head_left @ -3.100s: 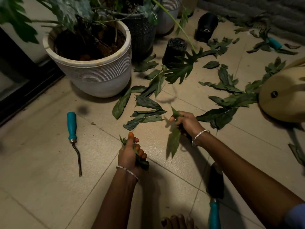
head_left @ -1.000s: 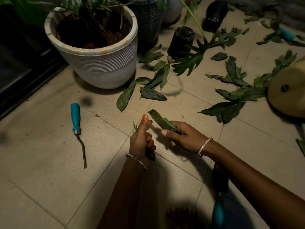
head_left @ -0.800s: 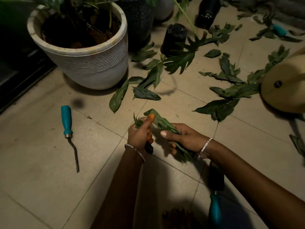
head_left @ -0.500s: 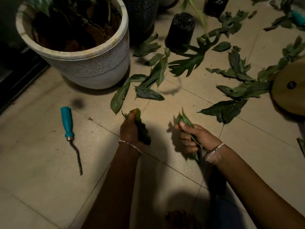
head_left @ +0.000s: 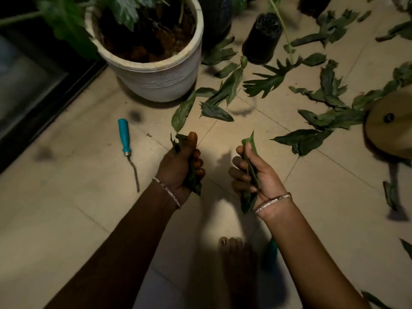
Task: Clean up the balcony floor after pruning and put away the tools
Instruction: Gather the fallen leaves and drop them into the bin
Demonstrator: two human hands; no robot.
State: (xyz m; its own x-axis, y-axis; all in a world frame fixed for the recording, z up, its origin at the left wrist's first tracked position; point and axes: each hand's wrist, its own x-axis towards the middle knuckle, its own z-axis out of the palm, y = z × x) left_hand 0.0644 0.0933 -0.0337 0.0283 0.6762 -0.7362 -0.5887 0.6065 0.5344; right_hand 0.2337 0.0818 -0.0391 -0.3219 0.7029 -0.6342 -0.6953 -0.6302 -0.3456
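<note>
My left hand (head_left: 178, 166) grips a crumpled bunch of cut leaves (head_left: 193, 179) above the tiled floor. My right hand (head_left: 256, 175) holds a long folded leaf (head_left: 249, 150), its tip sticking up past my fingers. More cut leaves (head_left: 214, 108) lie scattered on the tiles beyond both hands, and a larger patch of leaves (head_left: 312, 139) spreads to the right. A teal-handled weeding tool (head_left: 125, 139) lies on the floor left of my left hand. Another teal-handled tool (head_left: 270, 255) shows partly under my right forearm.
A white ribbed planter (head_left: 160, 76) with soil stands at the back left. A small black pot (head_left: 263, 39) lies on its side behind the leaves. A tan round object (head_left: 392, 128) sits at the right edge. A dark door frame (head_left: 44, 90) runs along the left. My bare foot (head_left: 231, 244) is near the bottom.
My hands met, then drew apart, each holding leaves. Several loose leaves near my hands are gone from the floor. The view has tilted down and closer.
</note>
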